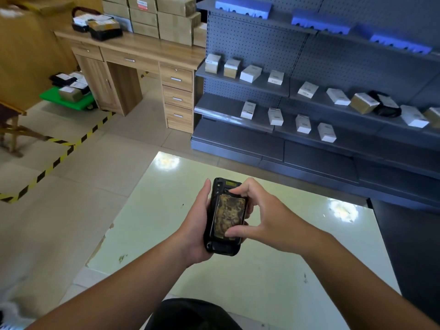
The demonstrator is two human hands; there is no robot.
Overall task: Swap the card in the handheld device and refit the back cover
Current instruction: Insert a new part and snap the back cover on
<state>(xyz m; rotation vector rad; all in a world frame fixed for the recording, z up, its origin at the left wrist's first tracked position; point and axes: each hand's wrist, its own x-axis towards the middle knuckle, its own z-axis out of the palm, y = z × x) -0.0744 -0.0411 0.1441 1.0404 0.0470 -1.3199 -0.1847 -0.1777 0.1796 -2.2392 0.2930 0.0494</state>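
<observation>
A: The left hand [197, 225] cradles the handheld device [225, 216] from below and from its left side, palm up, fingers wrapped round the black body so they show at the far edge. It is clamped on the device.

B: And the right hand [257, 210]?

A: It comes in from the right. Its thumb rests on the lower end of the mottled brown panel [229, 215] set in the device's upward face, and its curled fingers press at the panel's upper end. So it grips that panel between thumb and fingers.

B: Is that panel the back cover or a battery?

A: I cannot tell. It sits inside the black frame, roughly flush.

B: Where is the device itself?

A: Held in the air above a pale green table [262, 270], long axis pointing away from the person, a yellow patch at its far end.

B: Anything around?

A: A grey shelving unit [309, 144] with small white boxes [276, 116] stands beyond the table, and a wooden desk [142, 51] stacked with cartons is to the left.
</observation>
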